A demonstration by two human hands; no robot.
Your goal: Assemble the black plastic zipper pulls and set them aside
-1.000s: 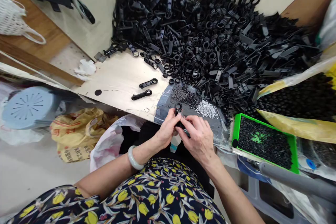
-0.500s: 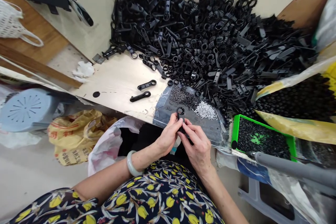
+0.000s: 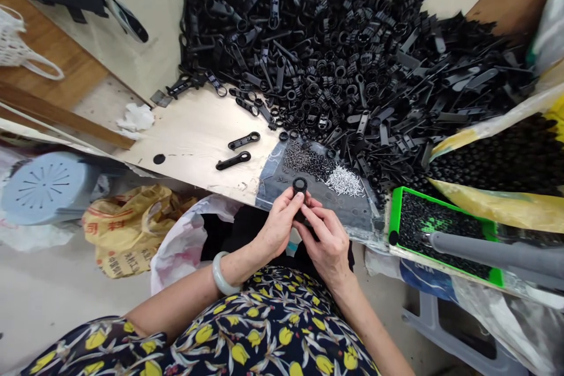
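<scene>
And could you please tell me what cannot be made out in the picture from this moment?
- Head view: the lower end of the black ringed part, covered by the left hand and right hand.
- Head view: what the right hand pinches, hidden by its own fingers.
- Head view: some of the green tray, behind the grey bar.
- Head view: the silver pins' count; too small, heaped.

- Between your left hand (image 3: 279,222) and right hand (image 3: 324,239): a black ring-ended plastic part (image 3: 305,186).
- Beyond that, on the pale wooden surface (image 3: 194,129): a black plastic heap (image 3: 326,64).
- Rightward: a green rectangular plastic tray (image 3: 396,211).
</scene>
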